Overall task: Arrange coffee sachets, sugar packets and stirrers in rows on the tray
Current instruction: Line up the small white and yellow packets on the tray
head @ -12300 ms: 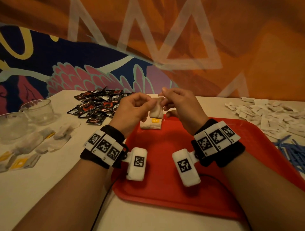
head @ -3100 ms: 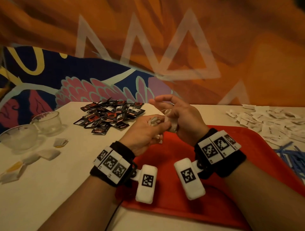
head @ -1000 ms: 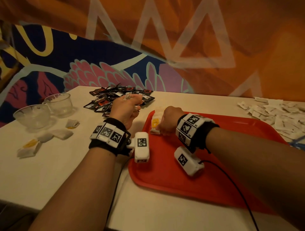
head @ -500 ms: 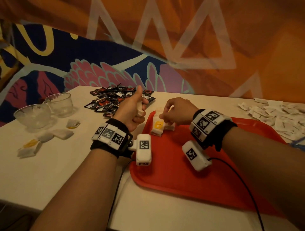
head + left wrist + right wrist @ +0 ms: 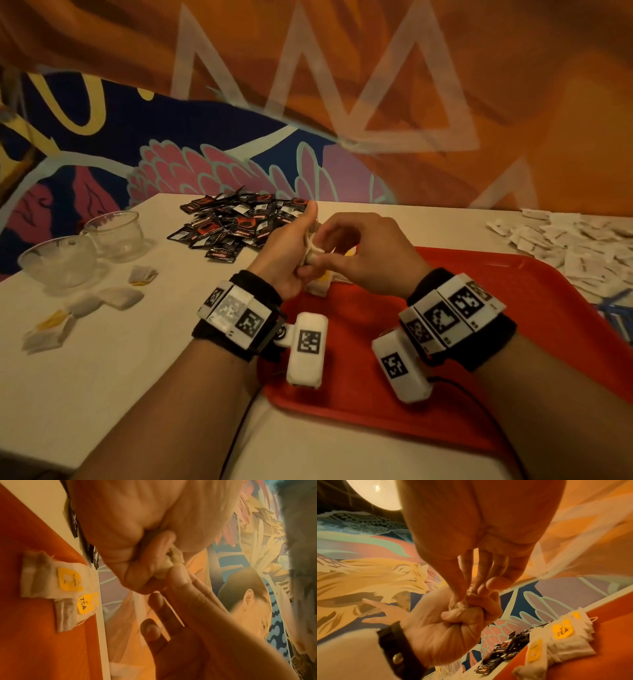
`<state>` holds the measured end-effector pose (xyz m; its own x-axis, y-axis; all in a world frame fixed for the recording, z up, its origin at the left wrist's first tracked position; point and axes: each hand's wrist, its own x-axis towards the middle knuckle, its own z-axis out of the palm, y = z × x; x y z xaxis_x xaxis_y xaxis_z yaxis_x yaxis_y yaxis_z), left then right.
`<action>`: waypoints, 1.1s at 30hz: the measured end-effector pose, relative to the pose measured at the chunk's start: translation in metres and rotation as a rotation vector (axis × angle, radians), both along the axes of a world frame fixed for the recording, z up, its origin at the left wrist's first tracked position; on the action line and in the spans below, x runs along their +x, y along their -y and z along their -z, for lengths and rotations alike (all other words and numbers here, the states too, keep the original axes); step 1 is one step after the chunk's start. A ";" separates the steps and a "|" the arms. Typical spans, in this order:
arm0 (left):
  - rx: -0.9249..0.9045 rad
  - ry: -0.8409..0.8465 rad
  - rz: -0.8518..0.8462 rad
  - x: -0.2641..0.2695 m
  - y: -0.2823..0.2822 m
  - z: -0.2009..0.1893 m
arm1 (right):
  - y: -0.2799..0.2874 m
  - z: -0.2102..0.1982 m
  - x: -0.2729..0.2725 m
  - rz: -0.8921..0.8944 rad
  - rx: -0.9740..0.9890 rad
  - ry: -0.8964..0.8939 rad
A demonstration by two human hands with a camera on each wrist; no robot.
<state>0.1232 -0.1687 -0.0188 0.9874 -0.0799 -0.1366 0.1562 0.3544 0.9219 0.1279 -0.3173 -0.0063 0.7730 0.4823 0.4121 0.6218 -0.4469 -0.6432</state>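
Evidently to free one for placing, the left hand (image 5: pixel 286 250) clutches small white paper tea bags (image 5: pixel 310 240) while the right hand (image 5: pixel 363 255) pinches one, just above two yellow-tagged bags (image 5: pixel 56 582) on the red plastic tray (image 5: pixel 513 308) beneath both grips.

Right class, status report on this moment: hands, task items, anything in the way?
Left hand grips bunched white tea bags; right hand pinches one. Two yellow-tagged bags lie on red plastic tray. Nothing blocking.
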 end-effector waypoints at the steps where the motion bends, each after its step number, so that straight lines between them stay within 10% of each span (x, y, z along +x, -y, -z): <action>1: 0.009 0.009 0.005 0.001 0.000 0.001 | 0.000 0.001 0.001 0.015 0.026 0.013; 11: 0.084 0.119 -0.180 0.004 -0.005 0.005 | 0.021 -0.006 0.009 0.006 0.303 -0.225; 18: 0.226 0.162 0.041 -0.005 -0.001 -0.001 | 0.026 -0.008 0.013 0.042 0.283 -0.178; 33: 0.152 0.301 -0.186 -0.006 0.008 0.000 | 0.024 0.005 0.020 0.128 0.309 -0.147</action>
<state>0.1168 -0.1772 -0.0185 0.9809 0.1032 0.1647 -0.1831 0.2066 0.9611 0.1476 -0.3414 -0.0111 0.8808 0.2473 0.4037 0.4645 -0.2858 -0.8382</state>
